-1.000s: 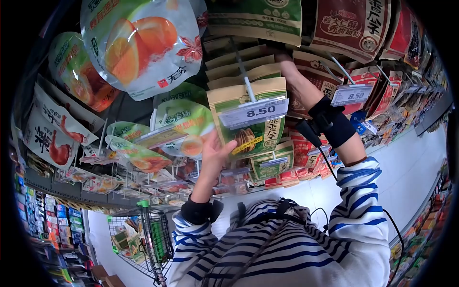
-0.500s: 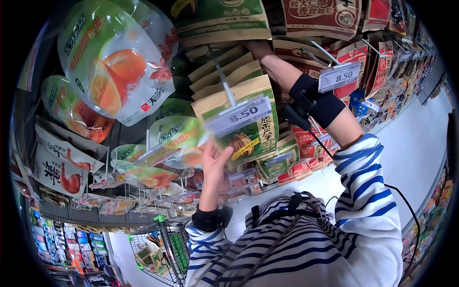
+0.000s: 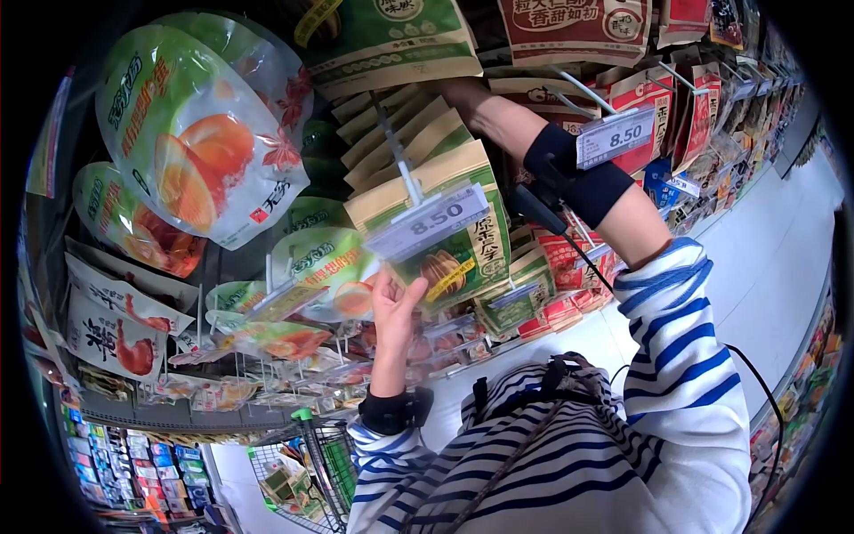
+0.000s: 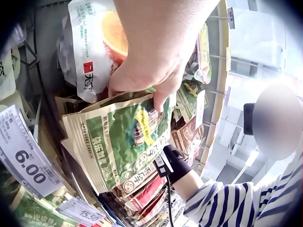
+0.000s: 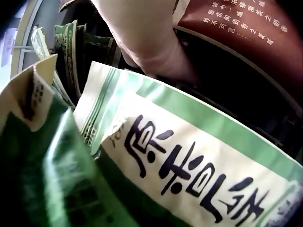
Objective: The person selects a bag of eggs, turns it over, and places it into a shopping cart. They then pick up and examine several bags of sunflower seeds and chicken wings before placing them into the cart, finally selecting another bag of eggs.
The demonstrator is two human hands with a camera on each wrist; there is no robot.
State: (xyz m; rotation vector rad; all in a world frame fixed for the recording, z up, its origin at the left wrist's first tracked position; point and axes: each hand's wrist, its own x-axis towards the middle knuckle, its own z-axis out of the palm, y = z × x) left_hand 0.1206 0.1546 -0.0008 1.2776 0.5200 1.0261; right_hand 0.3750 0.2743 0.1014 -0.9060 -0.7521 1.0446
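Note:
A green-and-tan bag of sunflower seeds hangs at the front of its hook, partly behind an 8.50 price tag. My left hand holds its lower left edge in the head view. In the left wrist view the thumb lies on the bag's printed front and the other fingers go behind it. My right hand reaches in behind the row of like bags, below a higher green bag. The right wrist view shows the back of that hand beyond a bag's top edge; its fingers are hidden.
Large orange-printed pouches hang on the left. Red-brown bags and a second 8.50 tag are on the right, close to my right forearm. Metal hooks stick out between the packs. Below stands a shopping cart with bags inside.
My right hand has gone deeper behind the hanging bags, its wrist band now near the second tag. The left hand stays on the front bag, which tilts slightly. The head view has shifted.

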